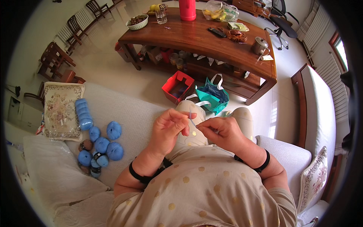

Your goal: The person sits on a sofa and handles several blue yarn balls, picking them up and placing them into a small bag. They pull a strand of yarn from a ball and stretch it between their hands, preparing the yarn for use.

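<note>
Above my lap, a thin strand of blue yarn runs between my two hands. My left hand has its fingers curled, and the strand crosses at its fingertips; whether it is looped around a finger is too small to tell. Between thumb and forefinger, my right hand pinches the strand's lower end. On the sofa seat to my left lie several blue yarn balls, some with dark paper bands. Beside them are a brown yarn ball and a clear-wrapped pack of blue yarn.
A floral cushion lies on the sofa at the left. On the floor before my knees stand an open red box and a teal bag with white handles. Beyond is a wooden coffee table bearing a red thermos and fruit.
</note>
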### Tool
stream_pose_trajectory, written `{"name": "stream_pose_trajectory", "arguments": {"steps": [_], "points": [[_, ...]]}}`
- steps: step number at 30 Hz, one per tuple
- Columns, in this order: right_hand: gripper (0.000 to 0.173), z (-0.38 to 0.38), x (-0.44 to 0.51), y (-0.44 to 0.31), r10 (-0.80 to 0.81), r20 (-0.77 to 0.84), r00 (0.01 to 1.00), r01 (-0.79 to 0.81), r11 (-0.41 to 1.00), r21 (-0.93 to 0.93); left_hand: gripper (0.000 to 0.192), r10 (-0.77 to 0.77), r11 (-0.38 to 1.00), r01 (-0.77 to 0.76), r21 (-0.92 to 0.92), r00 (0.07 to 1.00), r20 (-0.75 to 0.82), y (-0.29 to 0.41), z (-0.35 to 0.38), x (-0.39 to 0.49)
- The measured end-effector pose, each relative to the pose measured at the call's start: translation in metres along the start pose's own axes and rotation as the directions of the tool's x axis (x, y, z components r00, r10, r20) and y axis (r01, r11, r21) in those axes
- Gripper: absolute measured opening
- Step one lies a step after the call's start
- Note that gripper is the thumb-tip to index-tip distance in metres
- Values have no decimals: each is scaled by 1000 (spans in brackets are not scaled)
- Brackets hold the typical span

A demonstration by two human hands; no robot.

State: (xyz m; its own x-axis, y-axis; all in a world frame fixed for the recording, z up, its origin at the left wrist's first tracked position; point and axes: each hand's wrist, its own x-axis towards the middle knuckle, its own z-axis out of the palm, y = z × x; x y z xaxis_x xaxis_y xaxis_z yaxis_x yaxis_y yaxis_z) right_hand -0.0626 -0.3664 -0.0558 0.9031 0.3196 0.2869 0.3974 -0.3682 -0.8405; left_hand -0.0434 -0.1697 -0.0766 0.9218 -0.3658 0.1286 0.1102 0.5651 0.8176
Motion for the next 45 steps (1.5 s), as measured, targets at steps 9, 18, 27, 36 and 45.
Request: {"name": "stream_pose_trajectory", "arguments": {"steps": [9, 18, 27, 36, 45], "points": [[8, 3, -2, 2, -52, -11, 999, 52, 998, -18, 3, 8, 1000, -9, -12, 999, -54, 3, 0, 1], [8, 3, -3, 2, -5, 7, 1000, 5, 1000, 1, 4, 38, 999, -39, -12, 996, -80, 3, 0, 1], [6, 3, 0, -2, -1, -4, 1000, 1, 1000, -3, 7, 82, 997, -81, 19, 995, -48, 1, -3, 2], [42, -69, 2, 82, 345, 58, 937, -344, 880, 326, 24, 319, 933, -277, 232, 933, -167, 33, -11, 11], [35, -195, -95, 200, 520, 126, 845, -356, 370, 858, 28, 447, 866, -335, 371, 851, -275, 57, -48, 24]]}}
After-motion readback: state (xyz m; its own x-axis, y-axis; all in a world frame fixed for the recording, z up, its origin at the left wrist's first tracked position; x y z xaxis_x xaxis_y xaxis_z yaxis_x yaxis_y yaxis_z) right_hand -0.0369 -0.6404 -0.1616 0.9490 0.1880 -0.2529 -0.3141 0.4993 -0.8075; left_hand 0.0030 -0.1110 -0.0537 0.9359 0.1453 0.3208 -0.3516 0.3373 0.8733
